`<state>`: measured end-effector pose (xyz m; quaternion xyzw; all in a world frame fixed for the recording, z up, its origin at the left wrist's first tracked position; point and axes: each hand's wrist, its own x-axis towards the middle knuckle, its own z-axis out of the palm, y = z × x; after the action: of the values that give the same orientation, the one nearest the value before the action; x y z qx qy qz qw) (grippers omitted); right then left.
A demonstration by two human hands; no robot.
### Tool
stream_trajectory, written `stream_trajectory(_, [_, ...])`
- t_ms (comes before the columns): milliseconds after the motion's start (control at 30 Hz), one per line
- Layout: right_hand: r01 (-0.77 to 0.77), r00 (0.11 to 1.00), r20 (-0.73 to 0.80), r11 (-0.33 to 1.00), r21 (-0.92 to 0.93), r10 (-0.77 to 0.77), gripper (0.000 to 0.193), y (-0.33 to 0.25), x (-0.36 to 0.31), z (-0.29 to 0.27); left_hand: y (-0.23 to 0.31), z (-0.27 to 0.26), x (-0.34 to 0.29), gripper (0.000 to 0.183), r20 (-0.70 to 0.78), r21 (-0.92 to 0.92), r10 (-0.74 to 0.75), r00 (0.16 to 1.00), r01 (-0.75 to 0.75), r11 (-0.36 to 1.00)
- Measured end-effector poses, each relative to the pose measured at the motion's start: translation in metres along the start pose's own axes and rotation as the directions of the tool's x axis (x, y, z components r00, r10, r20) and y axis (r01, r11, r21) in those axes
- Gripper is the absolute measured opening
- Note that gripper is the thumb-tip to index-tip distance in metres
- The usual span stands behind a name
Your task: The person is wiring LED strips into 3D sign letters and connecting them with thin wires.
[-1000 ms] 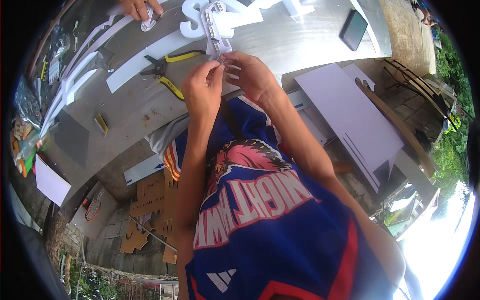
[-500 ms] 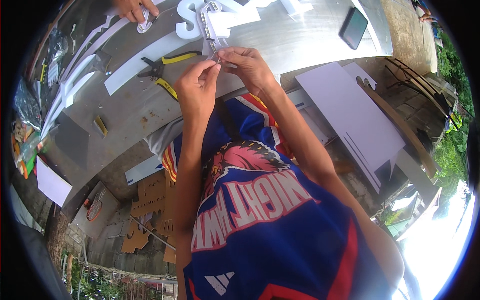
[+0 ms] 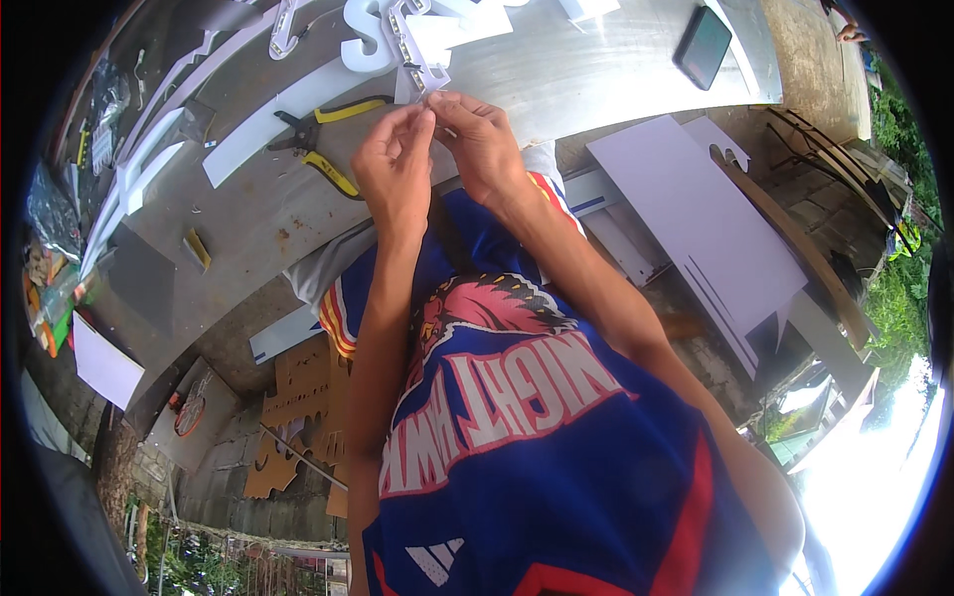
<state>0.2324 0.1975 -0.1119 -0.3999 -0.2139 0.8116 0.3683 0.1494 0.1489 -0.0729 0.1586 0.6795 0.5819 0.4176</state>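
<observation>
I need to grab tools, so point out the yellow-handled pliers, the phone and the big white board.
yellow-handled pliers (image 3: 320, 139): head view, on the pivot where the handles meet.
phone (image 3: 702, 46): head view, middle of the dark screen.
white board (image 3: 696, 214): head view, its flat middle.

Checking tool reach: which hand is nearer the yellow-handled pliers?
Left. The left hand is just right of the pliers; the right hand is farther right.

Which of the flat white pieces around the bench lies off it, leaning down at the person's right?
The large white rectangular board; the long white strip beside the yellow-handled pliers lies on the benchtop.
</observation>
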Motion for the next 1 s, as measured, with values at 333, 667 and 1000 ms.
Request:
stream_trajectory(333, [-0.059, 0.998, -0.002, 0.983, 0.175, 0.060, 0.017, 0.003, -0.008, 0.012, -0.006, -0.001, -0.002, 0.015, -0.042, -0.067, 0.021, 0.999, -0.024, 0.997])
stream_trajectory(667, [-0.108, 0.981, -0.131, 0.965, 0.238, 0.142, 0.012, 0.003, -0.015, 0.027, -0.013, -0.008, 0.008, 0.014, 0.098, 0.515, 0.725, 0.682, -0.658, 0.549])
stream_trajectory(1000, [-0.142, 0.970, -0.149, 0.943, 0.300, 0.193, 0.014, -0.001, -0.020, 0.039, -0.013, -0.012, 0.011, 0.009, 0.160, 0.607, 0.724, 0.671, -0.646, 0.464])
